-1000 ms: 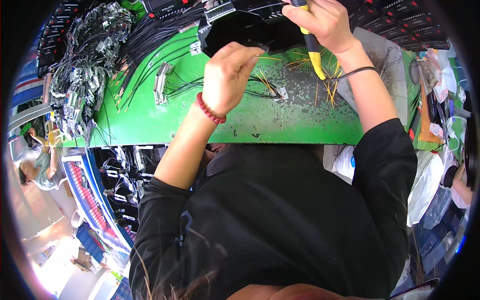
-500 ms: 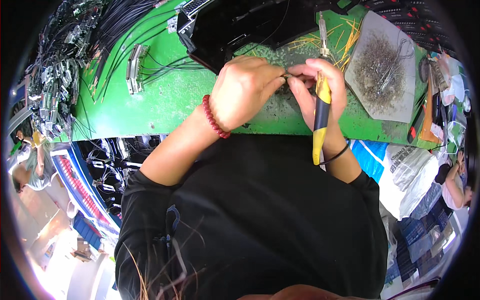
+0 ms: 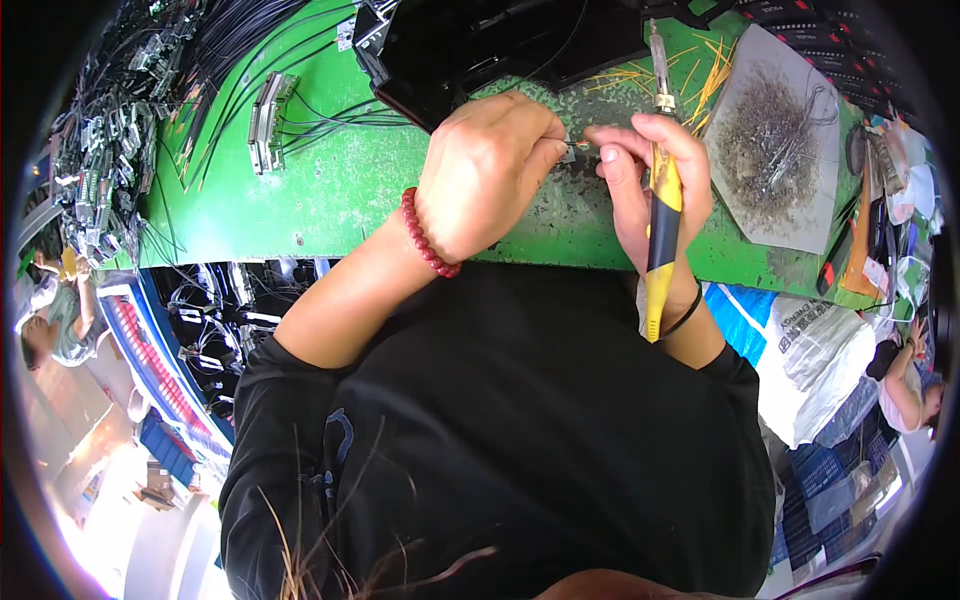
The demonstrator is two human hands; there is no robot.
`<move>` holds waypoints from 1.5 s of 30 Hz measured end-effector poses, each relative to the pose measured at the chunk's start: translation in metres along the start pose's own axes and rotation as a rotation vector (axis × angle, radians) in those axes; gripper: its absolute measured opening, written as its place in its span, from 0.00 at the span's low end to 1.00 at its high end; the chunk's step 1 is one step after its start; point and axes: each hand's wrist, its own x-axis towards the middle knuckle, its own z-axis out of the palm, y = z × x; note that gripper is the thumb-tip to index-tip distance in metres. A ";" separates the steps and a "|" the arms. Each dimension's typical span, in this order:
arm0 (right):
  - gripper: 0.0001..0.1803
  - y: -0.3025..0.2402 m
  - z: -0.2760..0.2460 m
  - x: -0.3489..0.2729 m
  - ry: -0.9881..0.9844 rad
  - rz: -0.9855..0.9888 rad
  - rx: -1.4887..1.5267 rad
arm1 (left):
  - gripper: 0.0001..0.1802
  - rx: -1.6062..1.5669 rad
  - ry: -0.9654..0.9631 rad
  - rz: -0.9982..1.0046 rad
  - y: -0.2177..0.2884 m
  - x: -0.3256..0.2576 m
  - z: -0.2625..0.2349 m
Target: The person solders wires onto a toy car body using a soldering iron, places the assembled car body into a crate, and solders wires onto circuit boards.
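My left hand (image 3: 488, 178), with a red bead bracelet at the wrist, is closed in a pinch on a thin dark wire (image 3: 574, 144). The wire's end, with a small coloured tip, points toward my right fingers. My right hand (image 3: 672, 172) is closed round a yellow-and-black soldering iron (image 3: 664, 225). Its metal tip points up and away from me, over the bench. The right thumb and index fingertip are near the wire end, with a small gap between the hands. Both hands are above the near part of the green workbench (image 3: 330, 205).
A large black casing (image 3: 470, 50) lies across the far side. Thin yellow strips (image 3: 712, 75) are scattered beside a grey board (image 3: 735, 200) with dark residue. At left are a metal connector strip (image 3: 268, 122), black cables (image 3: 240, 45) and a connector pile (image 3: 100, 170). People sit at both sides.
My right hand and the soldering iron have shifted right, away from the left hand. The gap between my fingertips has widened, and the wire end now shows between them.
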 end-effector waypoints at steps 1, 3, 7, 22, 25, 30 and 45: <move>0.17 0.000 -0.001 0.001 -0.026 -0.052 -0.054 | 0.04 0.010 -0.009 0.002 0.000 0.000 0.000; 0.16 -0.004 -0.002 0.006 -0.072 -0.186 -0.207 | 0.04 0.019 -0.016 0.002 -0.001 0.000 0.000; 0.15 -0.002 -0.008 0.015 -0.136 -0.335 -0.354 | 0.04 0.012 -0.022 -0.004 -0.001 0.000 0.001; 0.15 -0.004 -0.005 0.005 -0.030 -0.079 -0.020 | 0.04 -0.013 -0.033 -0.027 -0.002 0.001 0.000; 0.15 -0.004 -0.007 0.004 -0.056 -0.035 -0.010 | 0.03 -0.019 -0.023 -0.020 -0.002 0.000 0.000; 0.17 -0.003 -0.007 0.006 -0.105 -0.056 -0.054 | 0.03 -0.004 -0.021 -0.018 -0.003 0.000 0.000; 0.16 0.001 -0.008 -0.001 -0.087 -0.025 -0.029 | 0.03 -0.007 -0.043 -0.060 -0.001 0.002 0.001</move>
